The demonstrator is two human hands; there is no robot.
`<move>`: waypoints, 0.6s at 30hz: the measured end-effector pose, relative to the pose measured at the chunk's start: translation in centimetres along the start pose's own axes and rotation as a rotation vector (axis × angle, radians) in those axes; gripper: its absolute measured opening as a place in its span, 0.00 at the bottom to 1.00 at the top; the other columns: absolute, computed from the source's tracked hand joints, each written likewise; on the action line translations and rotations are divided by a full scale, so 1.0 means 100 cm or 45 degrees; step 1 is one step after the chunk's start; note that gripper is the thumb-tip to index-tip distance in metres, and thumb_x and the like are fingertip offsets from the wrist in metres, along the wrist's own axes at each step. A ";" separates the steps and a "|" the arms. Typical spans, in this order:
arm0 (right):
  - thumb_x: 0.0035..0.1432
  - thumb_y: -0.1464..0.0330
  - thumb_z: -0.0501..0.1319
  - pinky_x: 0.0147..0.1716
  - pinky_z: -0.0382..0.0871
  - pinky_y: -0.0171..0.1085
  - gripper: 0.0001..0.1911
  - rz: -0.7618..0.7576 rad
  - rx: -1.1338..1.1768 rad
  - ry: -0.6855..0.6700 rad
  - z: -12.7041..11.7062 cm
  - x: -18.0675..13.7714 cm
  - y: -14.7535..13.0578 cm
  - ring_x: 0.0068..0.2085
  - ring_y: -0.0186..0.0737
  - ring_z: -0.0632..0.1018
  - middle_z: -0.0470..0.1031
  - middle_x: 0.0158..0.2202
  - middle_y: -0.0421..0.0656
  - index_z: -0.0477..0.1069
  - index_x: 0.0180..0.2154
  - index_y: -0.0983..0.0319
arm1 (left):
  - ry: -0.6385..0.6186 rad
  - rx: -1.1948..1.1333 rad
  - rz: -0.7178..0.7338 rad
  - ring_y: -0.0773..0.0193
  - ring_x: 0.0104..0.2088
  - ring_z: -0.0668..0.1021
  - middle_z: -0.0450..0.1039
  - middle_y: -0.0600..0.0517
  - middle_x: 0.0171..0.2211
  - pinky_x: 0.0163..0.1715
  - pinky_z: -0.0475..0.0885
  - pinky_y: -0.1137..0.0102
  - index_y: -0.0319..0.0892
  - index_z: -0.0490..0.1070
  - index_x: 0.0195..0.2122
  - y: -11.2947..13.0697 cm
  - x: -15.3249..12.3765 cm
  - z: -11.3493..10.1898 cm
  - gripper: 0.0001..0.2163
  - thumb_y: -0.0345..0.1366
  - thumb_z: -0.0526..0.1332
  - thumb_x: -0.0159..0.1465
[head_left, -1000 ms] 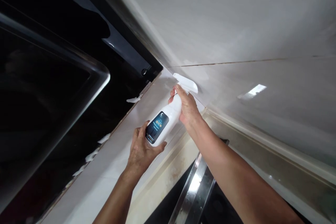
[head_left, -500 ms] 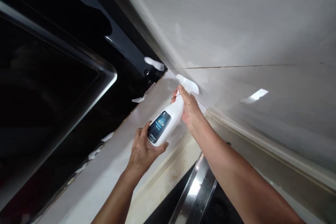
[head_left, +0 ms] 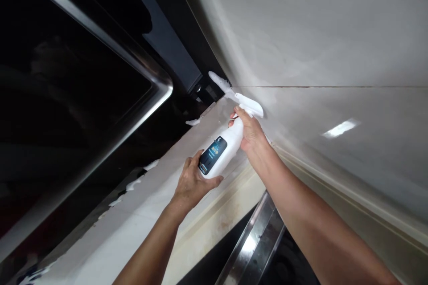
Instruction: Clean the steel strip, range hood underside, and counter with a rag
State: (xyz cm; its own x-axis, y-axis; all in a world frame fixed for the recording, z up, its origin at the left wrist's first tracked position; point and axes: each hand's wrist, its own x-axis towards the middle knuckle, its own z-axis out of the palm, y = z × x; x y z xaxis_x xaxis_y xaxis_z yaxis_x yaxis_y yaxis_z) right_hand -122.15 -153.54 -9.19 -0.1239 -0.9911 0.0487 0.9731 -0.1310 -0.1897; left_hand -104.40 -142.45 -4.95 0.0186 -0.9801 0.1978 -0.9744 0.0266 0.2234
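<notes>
A white spray bottle [head_left: 230, 142] with a dark label is held tilted between both my hands, its white spray head pointing up and left. My right hand [head_left: 249, 131] wraps round the neck, fingers at the trigger. Under the base, my left hand [head_left: 197, 180] cups the bottle, thumb on one side and fingers on the other. Just beyond the nozzle, white foam [head_left: 219, 82] lies in the corner where a glossy black panel [head_left: 167, 111] meets the walls. More foam [head_left: 152, 164] sits in patches along the panel's lower edge.
A pale tiled wall [head_left: 334, 44] with a thin dark joint rises on the right. The white back wall [head_left: 133, 227] runs under the black panel. Below my hands are a beige ledge [head_left: 214, 218] and a shiny metal-edged dark surface [head_left: 249, 240].
The foam in the corner has grown and now reaches close to the nozzle. In the view, my hands and the bottle have shifted slightly right, along with the surroundings.
</notes>
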 end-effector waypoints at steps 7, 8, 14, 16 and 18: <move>0.46 0.62 0.74 0.22 0.64 0.32 0.17 0.012 0.085 0.053 -0.004 -0.004 -0.001 0.22 0.30 0.69 0.71 0.24 0.33 0.69 0.32 0.60 | 0.017 -0.015 0.041 0.50 0.56 0.73 0.65 0.47 0.54 0.61 0.68 0.54 0.46 0.57 0.68 -0.004 0.002 0.002 0.46 0.48 0.72 0.49; 0.45 0.62 0.75 0.23 0.64 0.32 0.18 0.007 0.089 0.027 -0.008 -0.008 -0.001 0.22 0.29 0.69 0.72 0.25 0.33 0.70 0.33 0.60 | 0.030 -0.009 0.062 0.49 0.56 0.72 0.64 0.46 0.53 0.62 0.67 0.53 0.45 0.57 0.68 -0.004 -0.003 0.005 0.46 0.47 0.72 0.48; 0.41 0.59 0.79 0.22 0.66 0.31 0.23 0.138 -0.127 0.017 -0.043 -0.078 0.008 0.24 0.28 0.71 0.77 0.35 0.35 0.73 0.37 0.58 | -0.088 -0.175 0.016 0.48 0.57 0.70 0.64 0.41 0.54 0.65 0.65 0.54 0.37 0.55 0.68 -0.026 -0.080 0.045 0.49 0.41 0.72 0.45; 0.43 0.57 0.78 0.22 0.67 0.32 0.23 0.204 -0.252 0.013 -0.054 -0.114 0.016 0.24 0.29 0.71 0.77 0.38 0.36 0.74 0.38 0.58 | -0.142 -0.259 -0.058 0.47 0.57 0.69 0.64 0.41 0.55 0.64 0.65 0.54 0.38 0.55 0.67 -0.040 -0.117 0.060 0.49 0.40 0.72 0.44; 0.45 0.55 0.78 0.24 0.68 0.33 0.24 0.248 -0.361 0.007 -0.061 -0.151 0.028 0.26 0.30 0.72 0.78 0.41 0.38 0.75 0.41 0.57 | -0.180 -0.315 -0.131 0.47 0.57 0.69 0.64 0.41 0.55 0.64 0.65 0.53 0.38 0.55 0.67 -0.057 -0.154 0.072 0.49 0.38 0.72 0.43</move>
State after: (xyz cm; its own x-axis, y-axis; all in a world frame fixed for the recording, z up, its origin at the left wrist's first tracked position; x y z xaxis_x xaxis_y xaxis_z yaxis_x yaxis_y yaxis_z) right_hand -118.76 -139.12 -16.40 0.0568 -0.9982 -0.0203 0.8860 0.0598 -0.4597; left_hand -100.75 -128.90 -16.11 0.0661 -0.9973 0.0309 -0.8844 -0.0442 0.4646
